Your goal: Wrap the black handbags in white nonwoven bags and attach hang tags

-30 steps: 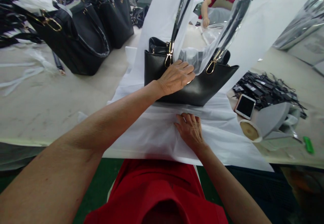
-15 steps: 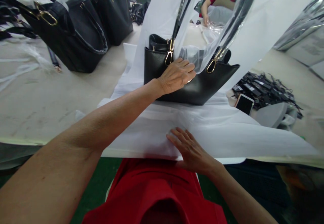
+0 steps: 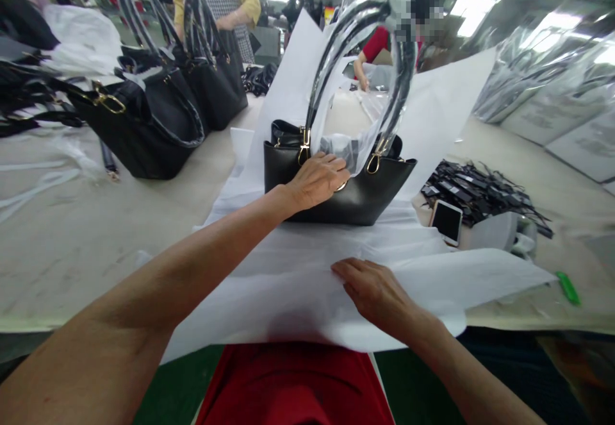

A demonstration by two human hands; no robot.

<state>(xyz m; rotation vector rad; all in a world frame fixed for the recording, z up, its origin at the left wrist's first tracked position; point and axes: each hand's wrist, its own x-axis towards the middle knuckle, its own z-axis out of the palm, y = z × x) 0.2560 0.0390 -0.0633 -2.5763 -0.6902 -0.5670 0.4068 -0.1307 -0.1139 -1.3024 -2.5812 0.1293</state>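
1. My left hand (image 3: 314, 181) lies against the near face of the black handbag (image 3: 384, 191). The palm is down. The fingers are close together and lightly bent, with their tips at the upper rim beside a gold handle ring. They are not pinching anything.
2. My right hand (image 3: 379, 293) lies flat on the white paper sheet (image 3: 269, 290). The fingers are straight, slightly spread and pointing left. The hand is close to the near edge of the table (image 3: 72, 239).
3. The black handbag stands upright on the white paper sheet at the middle of the table, beyond my right hand. Its handles (image 3: 336, 47) stand up in an arch and are wrapped in clear film. Crumpled white stuffing shows in its mouth.
4. The white paper sheet runs under the handbag. Its near edge hangs over the table edge, and a far part rises behind the bag.
5. To the right of the handbag a phone (image 3: 446, 221) lies face up, just beside a heap of black tags (image 3: 480, 188). A small green object (image 3: 568, 287) lies near the right end of the table; I cannot tell what it is.
6. At far left, other black bags (image 3: 144, 130) stand on the table, well apart from mine.
7. A person in a checked apron (image 3: 225, 2) stands at the far side. Another person in a red top (image 3: 372, 47) is partly hidden behind the handles.
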